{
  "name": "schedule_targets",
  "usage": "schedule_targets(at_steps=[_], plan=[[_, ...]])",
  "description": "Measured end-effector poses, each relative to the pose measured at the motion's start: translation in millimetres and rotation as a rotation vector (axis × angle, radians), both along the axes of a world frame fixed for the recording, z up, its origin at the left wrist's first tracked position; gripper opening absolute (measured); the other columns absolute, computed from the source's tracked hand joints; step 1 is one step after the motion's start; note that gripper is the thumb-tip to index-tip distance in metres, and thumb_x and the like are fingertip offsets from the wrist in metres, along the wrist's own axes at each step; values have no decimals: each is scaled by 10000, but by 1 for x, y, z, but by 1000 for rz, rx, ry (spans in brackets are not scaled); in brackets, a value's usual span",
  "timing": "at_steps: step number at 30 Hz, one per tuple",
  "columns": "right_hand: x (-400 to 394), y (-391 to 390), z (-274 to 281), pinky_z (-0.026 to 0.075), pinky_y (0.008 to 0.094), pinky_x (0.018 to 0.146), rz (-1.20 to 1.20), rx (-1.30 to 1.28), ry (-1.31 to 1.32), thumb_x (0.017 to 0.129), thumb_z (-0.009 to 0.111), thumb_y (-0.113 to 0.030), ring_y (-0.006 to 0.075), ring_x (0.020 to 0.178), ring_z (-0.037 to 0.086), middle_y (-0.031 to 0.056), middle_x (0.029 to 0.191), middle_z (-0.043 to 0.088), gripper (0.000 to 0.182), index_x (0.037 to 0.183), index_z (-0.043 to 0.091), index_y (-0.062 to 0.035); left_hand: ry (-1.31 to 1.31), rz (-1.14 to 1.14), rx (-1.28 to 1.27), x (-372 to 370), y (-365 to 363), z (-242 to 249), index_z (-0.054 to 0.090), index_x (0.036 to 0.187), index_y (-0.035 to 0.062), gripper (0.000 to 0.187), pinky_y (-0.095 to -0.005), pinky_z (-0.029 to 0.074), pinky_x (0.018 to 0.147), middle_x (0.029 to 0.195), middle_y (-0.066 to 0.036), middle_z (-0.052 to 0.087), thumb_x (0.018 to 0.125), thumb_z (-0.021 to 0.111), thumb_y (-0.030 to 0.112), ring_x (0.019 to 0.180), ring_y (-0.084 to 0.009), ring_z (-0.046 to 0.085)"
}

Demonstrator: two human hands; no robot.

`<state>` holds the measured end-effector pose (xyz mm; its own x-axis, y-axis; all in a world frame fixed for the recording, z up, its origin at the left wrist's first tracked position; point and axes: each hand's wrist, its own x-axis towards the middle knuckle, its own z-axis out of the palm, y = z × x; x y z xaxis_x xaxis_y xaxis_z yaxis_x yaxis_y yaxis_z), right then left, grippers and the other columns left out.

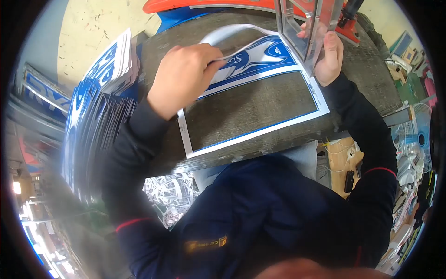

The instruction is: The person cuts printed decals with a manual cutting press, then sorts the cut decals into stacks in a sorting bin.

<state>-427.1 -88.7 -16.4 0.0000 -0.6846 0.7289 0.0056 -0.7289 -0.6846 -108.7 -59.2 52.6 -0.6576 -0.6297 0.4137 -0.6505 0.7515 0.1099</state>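
Observation:
My left hand (183, 76) is closed, pinching a thin white paper strip (237, 29). The strip curls up and runs right toward the back edge of a blue-and-white printed sheet (262, 55). This sheet lies on a dark table (251, 109), with a large cut-out opening in its near half where the tabletop shows. At right, my right hand (329, 58) grips an upright clear plastic frame-like block (304, 35) by its side. The block's lower end rests at or near the sheet's right edge; its exact contact is hard to see.
To the left rises a tall stack of blue-and-white printed sheets (93, 121). A red-orange machine part (218, 4) crosses the back of the table. Shredded white paper strips (172, 193) lie below the table's front edge. A blue fan (422, 138) stands far right.

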Motion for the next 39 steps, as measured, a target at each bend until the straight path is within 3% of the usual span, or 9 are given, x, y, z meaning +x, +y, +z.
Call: schedule_targets(at_steps=[10, 15, 18, 21, 28, 30, 32, 35, 39], plan=[[-7, 2, -3, 470, 309, 905, 69, 112, 25, 1039, 339, -584, 178, 1028, 604, 111, 1084, 633, 711, 1247, 570, 55, 689, 419, 79, 76, 16, -13, 709, 980, -2, 190, -275, 471, 614, 810, -47, 706, 979, 656, 181, 700, -86, 588], [-8, -13, -15, 446, 359, 991, 48, -33, -82, 1063, 376, -325, 228, 1063, 647, 160, 1149, 691, 481, 1189, 622, 68, 1085, 536, -310, 129, 51, 34, 696, 1071, -25, 203, -169, 425, 654, 884, -6, 678, 988, 655, 155, 758, -41, 576], [-17, -21, -23, 405, 376, 1040, 86, -12, -86, 1064, 331, -392, 226, 1127, 612, 154, 1217, 652, 586, 1293, 572, 90, 1179, 546, -339, 192, 86, 81, 691, 1116, -37, 232, -175, 453, 697, 968, -28, 696, 974, 672, 146, 830, -57, 613], [-20, -21, -23, 371, 355, 1041, 147, 44, -118, 1064, 317, -459, 206, 1141, 576, 135, 1233, 609, 642, 1315, 541, 89, 1095, 660, -74, 260, 131, 119, 676, 1190, -6, 262, -210, 500, 853, 1059, -41, 707, 980, 650, 149, 970, -87, 654], [-25, -18, -18, 379, 354, 1018, 153, 79, -40, 1062, 328, -451, 199, 1112, 578, 129, 1196, 617, 608, 1288, 565, 61, 380, 1027, 451, 365, 171, 123, 688, 1150, -4, 299, -219, 488, 741, 920, -14, 701, 935, 711, 202, 814, -69, 619], [-26, -19, -16, 385, 354, 1011, 126, 41, 21, 1061, 334, -442, 200, 1104, 581, 132, 1182, 623, 596, 1273, 576, 60, -172, 1215, 34, 352, 163, 116, 668, 1180, 0, 379, -276, 502, 803, 925, -79, 692, 908, 729, 258, 884, -167, 664], [-25, -18, -13, 391, 354, 1005, 90, 7, 84, 1060, 340, -433, 200, 1096, 585, 136, 1168, 628, 584, 1257, 586, 58, -354, 992, -533, 270, 150, 111, 681, 1150, 29, 360, -321, 512, 845, 996, -109, 708, 872, 760, 243, 938, -240, 684], [-23, -17, -9, 399, 352, 994, 79, -14, 112, 1055, 362, -415, 201, 1078, 590, 142, 1144, 637, 557, 1234, 603, 54, 83, 576, -234, 166, 117, 67, 669, 1193, 36, 414, -336, 490, 980, 1193, -123, 689, 804, 799, 95, 1128, -258, 652], [-26, -14, -8, 406, 352, 988, 100, -5, 21, 1045, 400, -414, 206, 1064, 596, 150, 1142, 646, 562, 1234, 603, 74, -107, 280, -100, 104, 72, -14, 591, 1333, 39, 533, -428, 439, 1058, 1361, -150, 603, 869, 753, 247, 1273, -328, 554]])
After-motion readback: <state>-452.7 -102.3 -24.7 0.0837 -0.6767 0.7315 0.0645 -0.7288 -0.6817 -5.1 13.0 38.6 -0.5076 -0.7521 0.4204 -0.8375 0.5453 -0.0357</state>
